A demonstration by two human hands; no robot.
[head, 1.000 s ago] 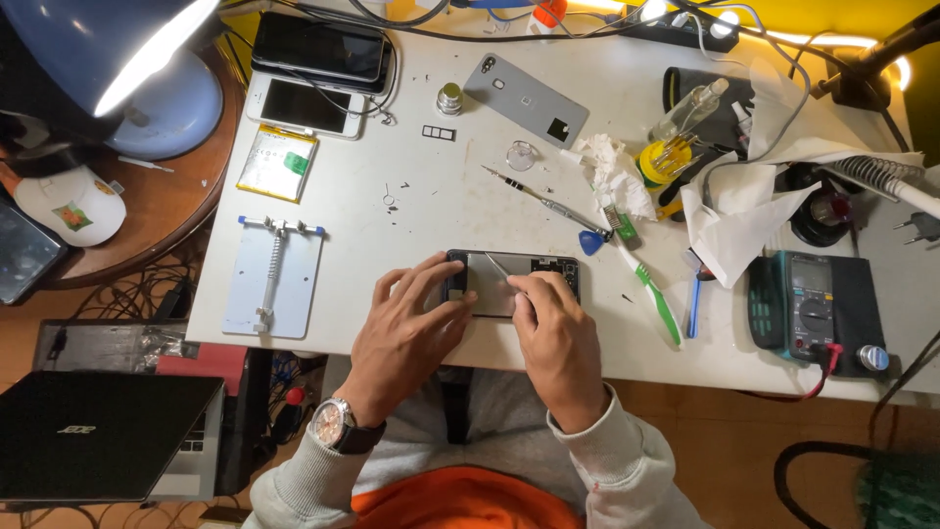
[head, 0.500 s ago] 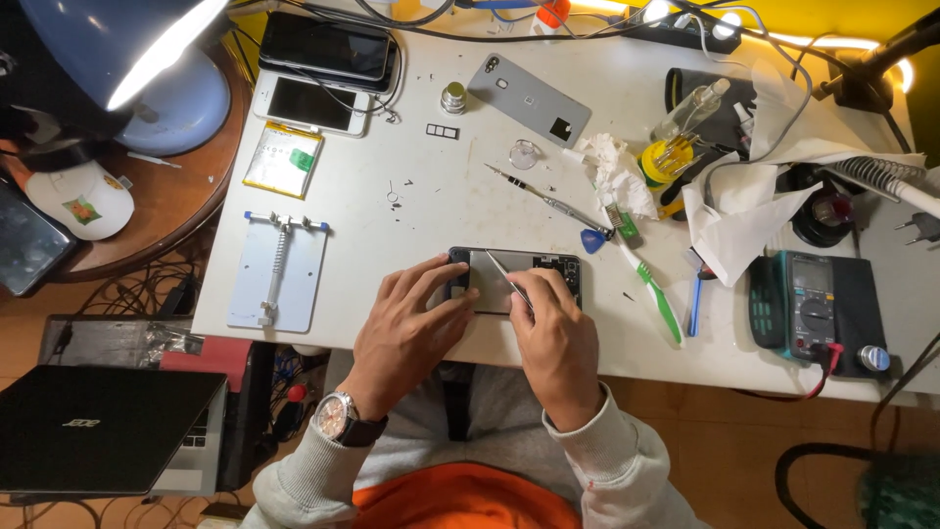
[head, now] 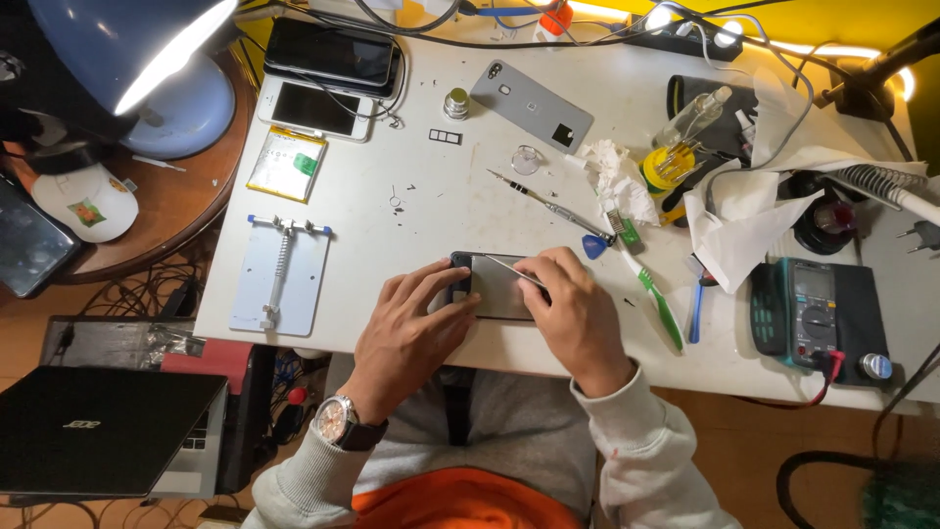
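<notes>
Pinning the phone (head: 494, 286) (thin, stiff, likely fragile, best held by its edges) on the table (head: 411, 216), left hand (head: 411, 328) fingers clamp its end while right hand (head: 578, 318) grips tweezers (head: 514, 271).

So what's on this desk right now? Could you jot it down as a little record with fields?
Setting: white table under a blue lamp
Left hand: steadies the left end of a dark phone lying flat
Right hand: holds thin tweezers over the phone
Left of the hands: pale holder plate
Right of the hands: green toothbrush, multimeter
Far side: grey back cover, yellow battery, two phones
</notes>
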